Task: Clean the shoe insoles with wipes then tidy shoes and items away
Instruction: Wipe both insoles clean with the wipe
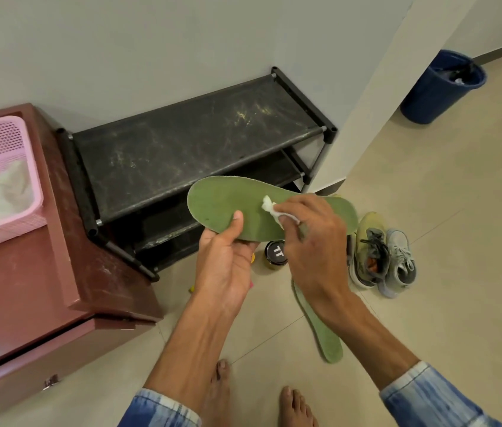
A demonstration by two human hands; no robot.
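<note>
My left hand [226, 257] grips a green insole [222, 204] from below, thumb on its upper face, holding it level in front of the shoe rack. Pressed onto the insole's middle is a small crumpled white wipe [269, 208], pinched in my right hand [314, 241]. A second green insole [323, 331] lies flat on the tiled floor under my right forearm. A pair of yellow-and-grey sneakers [379, 254] stands on the floor to the right, beside the held insole's heel end.
A black two-tier shoe rack [182, 149] stands against the wall. Left of it is a maroon cabinet [37, 272] with a pink basket [0, 177] on top. A round black-lidded jar [276, 254] sits on the floor. A blue bin [441, 87] stands far right.
</note>
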